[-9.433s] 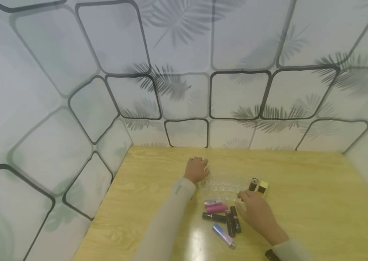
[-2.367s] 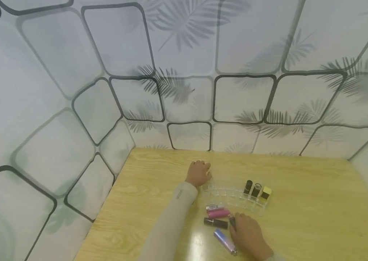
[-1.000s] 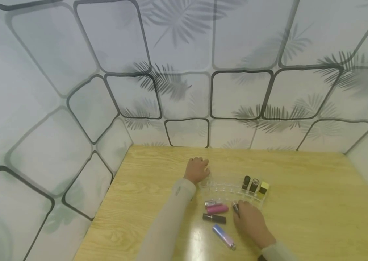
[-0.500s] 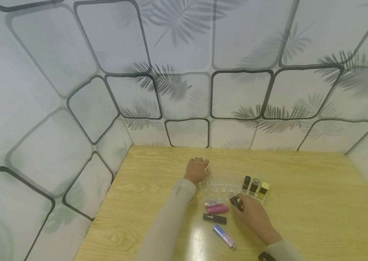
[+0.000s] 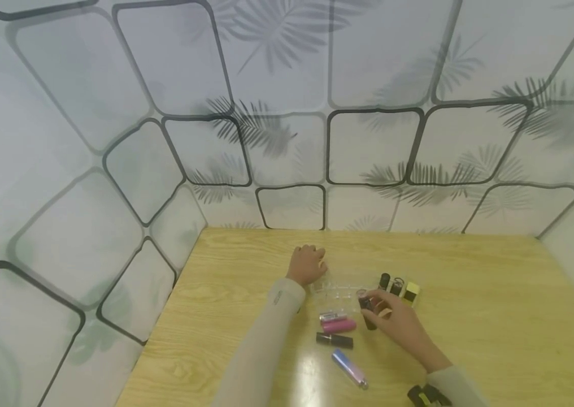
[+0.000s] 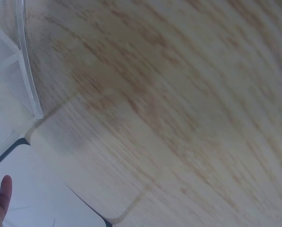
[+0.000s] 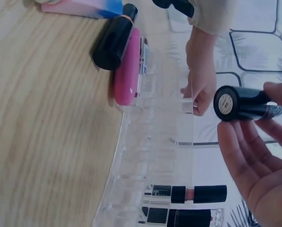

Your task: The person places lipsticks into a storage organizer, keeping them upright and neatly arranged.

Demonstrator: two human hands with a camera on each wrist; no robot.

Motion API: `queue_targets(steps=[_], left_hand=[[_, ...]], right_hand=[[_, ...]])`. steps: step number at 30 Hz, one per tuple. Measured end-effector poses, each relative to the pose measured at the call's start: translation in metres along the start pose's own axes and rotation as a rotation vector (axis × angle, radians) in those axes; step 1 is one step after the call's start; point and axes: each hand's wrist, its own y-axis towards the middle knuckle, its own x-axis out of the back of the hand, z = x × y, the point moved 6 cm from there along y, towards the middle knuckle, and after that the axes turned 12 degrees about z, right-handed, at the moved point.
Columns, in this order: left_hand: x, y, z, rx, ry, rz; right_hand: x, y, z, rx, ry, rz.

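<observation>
My right hand point(image 5: 396, 316) pinches a black lipstick point(image 5: 367, 316) with a clear end, holding it over the front of a clear plastic lipstick holder point(image 7: 131, 165). In the right wrist view a round label shows on the lipstick's base, which points away from the palm. My left hand point(image 5: 307, 265) grips the holder's left end; in the left wrist view only its fingertips point(image 6: 4, 191) show, by the clear edge. At the holder's right end stand a black lipstick point(image 5: 384, 281), another black one point(image 5: 396, 287) with a clear top and a yellow-topped one point(image 5: 411, 293).
In front of the holder lie a silver tube point(image 5: 333, 317), a pink tube point(image 5: 339, 326), a black lipstick point(image 5: 334, 340) and a blue-and-pink tube point(image 5: 349, 368) on the wooden table point(image 5: 205, 316). A patterned wall point(image 5: 292, 209) stands behind the table's far edge.
A black lipstick joined the two in the holder. My right hand then picked up another from the table, raised it toward the holder and turned it more upright. The left hand stayed put.
</observation>
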Motion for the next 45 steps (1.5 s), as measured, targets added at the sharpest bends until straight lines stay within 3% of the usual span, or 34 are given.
queue_targets(steps=[7,11,19,31,37,45], left_hand=[[-0.001,0.001,0.001,-0.005,0.005,-0.017],[-0.002,0.001,0.001,-0.004,0.012,-0.028],[-0.001,-0.001,-0.001,-0.002,0.001,-0.014],[-0.001,0.000,0.000,0.006,0.020,0.001],[-0.001,0.000,-0.001,0.008,0.013,0.015],[-0.001,0.002,0.000,0.012,0.014,0.020]], right_hand=[[0.015,0.003,0.012,0.260,0.075,-0.067],[0.024,0.007,0.020,0.329,0.055,-0.095],[0.042,0.017,0.026,0.355,0.033,-0.137],[0.069,0.042,0.010,0.383,-0.028,-0.173],[0.072,0.050,0.002,0.381,-0.094,-0.152],[0.061,0.062,-0.013,0.307,-0.144,-0.063]])
